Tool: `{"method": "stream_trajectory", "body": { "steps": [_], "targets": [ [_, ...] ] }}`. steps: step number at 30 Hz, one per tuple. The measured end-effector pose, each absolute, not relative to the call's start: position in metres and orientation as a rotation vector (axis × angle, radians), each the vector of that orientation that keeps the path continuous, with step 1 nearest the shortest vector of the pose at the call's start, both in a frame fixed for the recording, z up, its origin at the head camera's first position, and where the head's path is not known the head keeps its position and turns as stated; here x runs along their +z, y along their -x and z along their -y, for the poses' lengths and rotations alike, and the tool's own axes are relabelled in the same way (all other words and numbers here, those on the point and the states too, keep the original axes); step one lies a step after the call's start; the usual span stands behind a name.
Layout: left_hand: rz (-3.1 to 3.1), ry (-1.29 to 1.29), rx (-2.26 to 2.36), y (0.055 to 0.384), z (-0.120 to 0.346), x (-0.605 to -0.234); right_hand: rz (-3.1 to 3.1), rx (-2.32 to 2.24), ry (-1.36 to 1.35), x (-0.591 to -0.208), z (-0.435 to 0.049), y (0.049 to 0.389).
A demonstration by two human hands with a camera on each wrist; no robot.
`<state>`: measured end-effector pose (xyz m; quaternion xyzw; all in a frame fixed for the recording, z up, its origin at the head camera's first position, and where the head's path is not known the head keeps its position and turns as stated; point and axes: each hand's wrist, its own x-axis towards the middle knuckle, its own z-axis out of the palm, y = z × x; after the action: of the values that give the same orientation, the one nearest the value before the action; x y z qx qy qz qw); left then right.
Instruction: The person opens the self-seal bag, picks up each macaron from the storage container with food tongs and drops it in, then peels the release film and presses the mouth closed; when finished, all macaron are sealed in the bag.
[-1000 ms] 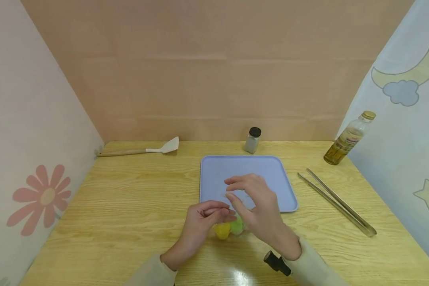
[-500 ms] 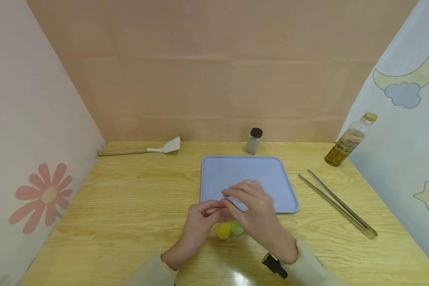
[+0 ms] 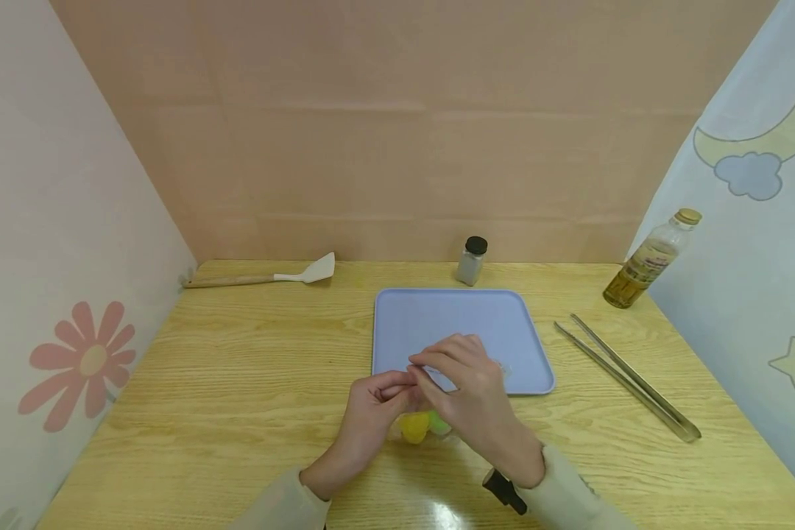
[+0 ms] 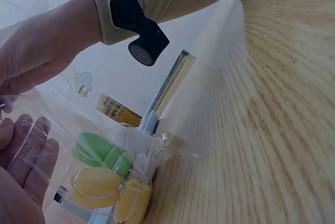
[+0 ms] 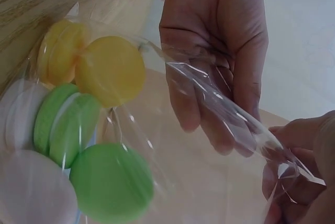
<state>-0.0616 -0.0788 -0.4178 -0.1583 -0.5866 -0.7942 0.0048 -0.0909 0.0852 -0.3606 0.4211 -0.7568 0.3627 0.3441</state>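
Observation:
A clear plastic bag (image 5: 235,116) holds several macarons: yellow ones (image 5: 110,71), green ones (image 5: 112,182) and pale whitish ones (image 5: 35,187). In the right wrist view, the right hand (image 5: 301,169) pinches the bag's gathered upper edge between thumb and fingers. The left hand (image 3: 369,406) holds the same edge beside it, its thumb against its fingers; film lies over its fingers in the left wrist view. Both hands meet close together above the near edge of the blue tray (image 3: 450,324). In the head view they hide most of the bag; a yellow macaron (image 3: 414,427) shows below.
Metal tongs (image 3: 626,375) lie right of the tray. A bottle of golden liquid (image 3: 645,265) stands at the back right. Behind the tray stands a small black-lidded jar (image 3: 471,263). A spatula with a wooden handle (image 3: 238,280) lies at the back left.
The right thumb and fingertips, spread apart a second ago, have come together on the bag's edge and moved slightly left to the left fingertips. The left hand has hardly moved.

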Motion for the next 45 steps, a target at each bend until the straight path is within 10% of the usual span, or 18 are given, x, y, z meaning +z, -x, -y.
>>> {"method": "stream_trajectory", "body": {
  "steps": [45],
  "targets": [
    [1.866, 0.532, -2.420, 0.063, 0.080, -0.416, 1.782, 1.315, -0.921, -0.347, -0.079, 0.092]
  ]
}}
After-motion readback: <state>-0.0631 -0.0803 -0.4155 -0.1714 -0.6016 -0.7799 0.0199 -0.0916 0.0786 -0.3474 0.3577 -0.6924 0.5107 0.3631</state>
